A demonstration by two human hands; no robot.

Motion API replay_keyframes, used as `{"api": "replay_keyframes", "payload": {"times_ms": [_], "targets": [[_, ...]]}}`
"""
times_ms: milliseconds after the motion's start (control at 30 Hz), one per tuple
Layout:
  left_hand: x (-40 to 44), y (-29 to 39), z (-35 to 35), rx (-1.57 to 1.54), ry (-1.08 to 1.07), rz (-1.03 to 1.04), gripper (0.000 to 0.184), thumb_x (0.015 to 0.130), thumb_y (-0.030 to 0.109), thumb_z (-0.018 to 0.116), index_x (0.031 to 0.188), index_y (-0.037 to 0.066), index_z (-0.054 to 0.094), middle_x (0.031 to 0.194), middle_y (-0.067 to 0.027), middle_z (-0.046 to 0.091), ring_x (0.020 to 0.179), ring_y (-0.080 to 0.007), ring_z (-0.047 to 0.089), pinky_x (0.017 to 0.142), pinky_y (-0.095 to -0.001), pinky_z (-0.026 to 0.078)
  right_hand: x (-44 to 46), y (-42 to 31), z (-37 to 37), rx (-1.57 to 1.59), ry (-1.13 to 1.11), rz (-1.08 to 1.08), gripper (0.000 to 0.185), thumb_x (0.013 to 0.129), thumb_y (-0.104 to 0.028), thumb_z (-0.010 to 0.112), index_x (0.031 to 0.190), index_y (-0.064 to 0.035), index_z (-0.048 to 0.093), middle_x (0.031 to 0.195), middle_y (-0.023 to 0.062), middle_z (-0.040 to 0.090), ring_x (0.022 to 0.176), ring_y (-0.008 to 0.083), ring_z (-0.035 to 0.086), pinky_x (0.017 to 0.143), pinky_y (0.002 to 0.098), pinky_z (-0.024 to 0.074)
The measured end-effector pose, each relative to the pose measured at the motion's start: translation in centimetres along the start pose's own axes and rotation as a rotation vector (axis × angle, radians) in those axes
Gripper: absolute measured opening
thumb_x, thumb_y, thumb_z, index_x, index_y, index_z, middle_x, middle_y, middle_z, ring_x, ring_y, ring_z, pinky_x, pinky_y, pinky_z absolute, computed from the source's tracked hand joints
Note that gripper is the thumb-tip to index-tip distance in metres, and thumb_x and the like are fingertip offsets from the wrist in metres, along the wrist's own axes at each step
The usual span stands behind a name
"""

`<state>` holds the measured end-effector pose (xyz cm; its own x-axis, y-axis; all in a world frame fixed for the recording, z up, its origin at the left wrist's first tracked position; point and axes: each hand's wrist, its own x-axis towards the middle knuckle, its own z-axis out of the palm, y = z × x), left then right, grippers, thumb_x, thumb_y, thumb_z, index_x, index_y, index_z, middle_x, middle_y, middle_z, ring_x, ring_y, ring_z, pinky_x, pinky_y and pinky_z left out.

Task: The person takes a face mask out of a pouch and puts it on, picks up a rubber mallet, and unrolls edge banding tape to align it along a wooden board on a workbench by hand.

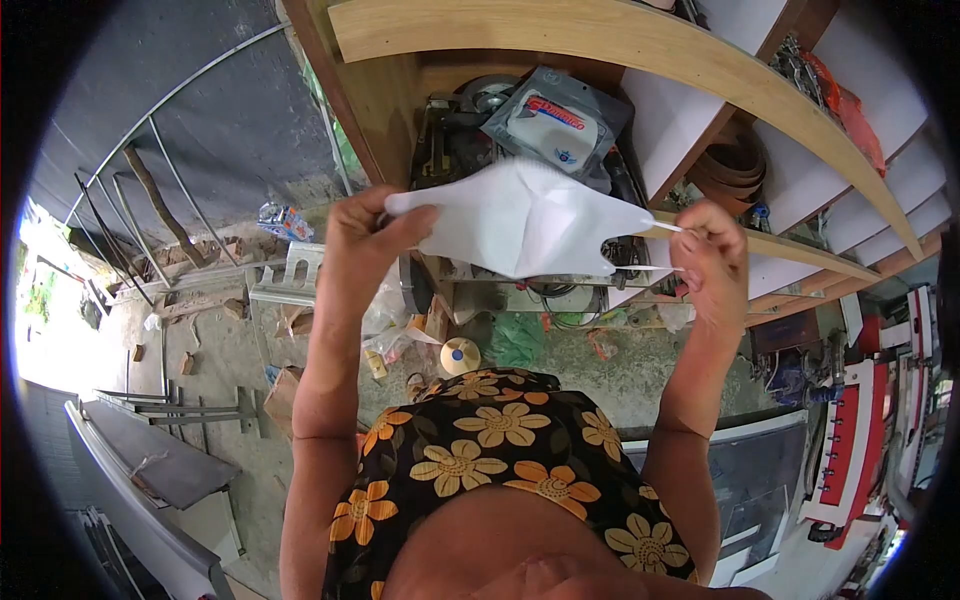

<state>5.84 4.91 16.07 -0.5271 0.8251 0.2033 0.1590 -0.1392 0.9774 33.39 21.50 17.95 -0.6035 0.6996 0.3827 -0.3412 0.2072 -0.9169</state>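
Note:
A white face mask (520,222) is stretched out between my two hands, in front of the wooden shelves. My left hand (380,232) pinches its left end between thumb and fingers. On the other side, my right hand (712,250) has its fingers closed on the thin white ear loops, which are pulled taut. Behind the mask, a clear package with a white item and red lettering (556,122) lies on a shelf among dark tools.
Wooden shelving (600,45) spans the top, with brown rolled bands (728,168) in one compartment. Below are a round cream-coloured container (460,356) and green plastic (515,340) on the floor. Red and white machinery (850,440) stands at the right, metal frames (190,405) at the left.

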Motion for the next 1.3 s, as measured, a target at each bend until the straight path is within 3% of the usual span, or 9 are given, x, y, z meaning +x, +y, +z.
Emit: {"api": "replay_keyframes", "payload": {"times_ms": [233, 367, 467, 567, 600, 733, 833, 967, 1300], "targets": [[-2.4, 5.4, 0.2, 0.032, 0.051, 0.108, 0.007, 0.076, 0.001, 0.064, 0.071, 0.0, 0.059, 0.064, -0.0005, 0.059, 0.057, -0.0015, 0.05, 0.049, -0.0152, 0.034, -1.8, -3.1, -1.2, 0.231, 0.021, -0.183, 0.008, 0.077, -0.003, 0.053, 0.082, 0.0038, 0.054, 0.06, 0.002, 0.051, 0.042, 0.0038, 0.039, 0.042, 0.0193, 0.0299], [-5.1, 8.5, 0.7, -0.048, 0.066, 0.275, 0.019, 0.07, 0.013, 0.071, 0.068, -0.001, 0.058, 0.059, -0.0013, 0.054, 0.05, -0.0062, 0.046, 0.046, -0.0202, 0.031, -2.0, -3.3, -4.9, 0.617, -0.582, -0.101, 0.011, 0.08, -0.004, 0.054, 0.081, 0.0065, 0.056, 0.069, 0.0109, 0.061, 0.048, 0.0119, 0.053, 0.047, 0.0227, 0.04], [-7.7, 9.2, -0.3, -0.274, 0.045, 0.401, 0.035, 0.067, 0.028, 0.077, 0.068, -0.003, 0.059, 0.055, -0.0042, 0.054, 0.041, -0.0126, 0.045, 0.04, -0.025, 0.028, -4.4, -7.9, -4.8, 0.481, -0.738, -0.203, 0.013, 0.083, -0.008, 0.055, 0.081, 0.003, 0.062, 0.072, 0.012, 0.064, 0.059, 0.0186, 0.06, 0.057, 0.0302, 0.047], [-4.2, 11.8, -4.9, -0.166, -1.329, 0.272, 0.038, 0.072, 0.033, 0.073, 0.08, -0.002, 0.063, 0.055, -0.0076, 0.059, 0.035, -0.0197, 0.047, 0.036, -0.0295, 0.033, -4.4, -11.5, -0.3, 0.383, -0.783, -0.389, 0.011, 0.072, 0.0, 0.06, 0.064, -0.0046, 0.066, 0.054, 0.0094, 0.061, 0.035, 0.0091, 0.049, 0.035, 0.0174, 0.0352], [-4.4, 12.0, -5.3, -0.162, -1.393, 0.291, 0.035, 0.074, 0.032, 0.07, 0.079, -0.002, 0.061, 0.055, -0.0072, 0.057, 0.036, -0.0192, 0.046, 0.037, -0.0292, 0.033, -5.0, -11.4, 0.5, 0.381, -0.739, -0.452, 0.009, 0.072, -0.001, 0.061, 0.067, -0.0033, 0.067, 0.055, 0.0101, 0.061, 0.036, 0.0091, 0.049, 0.035, 0.0173, 0.034], [-9.8, 14.5, -4.3, -0.192, -0.647, 0.377, 0.027, 0.079, 0.027, 0.059, 0.075, 0.001, 0.053, 0.055, -0.0058, 0.051, 0.039, -0.0174, 0.041, 0.039, -0.0281, 0.032, -4.8, -11.5, 2.7, 0.428, -0.762, -0.681, 0.009, 0.074, -0.005, 0.062, 0.072, 0.0002, 0.069, 0.057, 0.0109, 0.062, 0.039, 0.0094, 0.05, 0.037, 0.0174, 0.0319], [-12.2, 16.4, -3.3, -0.146, -0.407, 0.394, 0.023, 0.083, 0.023, 0.051, 0.072, 0.003, 0.046, 0.055, -0.0048, 0.047, 0.041, -0.016, 0.037, 0.041, -0.0272, 0.032, -5.1, -11.7, 3.6, 0.416, -0.698, -0.828, 0.012, 0.076, -0.008, 0.062, 0.069, -0.001, 0.069, 0.056, 0.0097, 0.061, 0.042, 0.0096, 0.052, 0.04, 0.0193, 0.0339], [-14.1, 17.9, -2.1, -0.122, -0.266, 0.389, 0.024, 0.089, 0.017, 0.041, 0.068, 0.006, 0.038, 0.056, -0.0033, 0.041, 0.044, -0.0141, 0.032, 0.043, -0.0261, 0.031, -4.5, -12.5, 4.1, 0.362, -0.785, -0.842, 0.009, 0.08, -0.015, 0.061, 0.086, -0.0135, 0.068, 0.067, 0.0047, 0.06, 0.043, 0.0111, 0.048, 0.035, 0.0194, 0.0263], [-13.4, 18.0, -2.3, -0.071, -0.319, 0.487, 0.02, 0.087, 0.016, 0.043, 0.07, 0.005, 0.041, 0.061, -0.0047, 0.044, 0.051, -0.0145, 0.036, 0.048, -0.0264, 0.034, -6.7, -14.1, 4.4, 0.357, -0.855, -0.876, 0.019, 0.086, -0.007, 0.049, 0.097, -0.0062, 0.064, 0.061, 0.0078, 0.056, 0.041, 0.0103, 0.047, 0.036, 0.0225, 0.0311]]}}
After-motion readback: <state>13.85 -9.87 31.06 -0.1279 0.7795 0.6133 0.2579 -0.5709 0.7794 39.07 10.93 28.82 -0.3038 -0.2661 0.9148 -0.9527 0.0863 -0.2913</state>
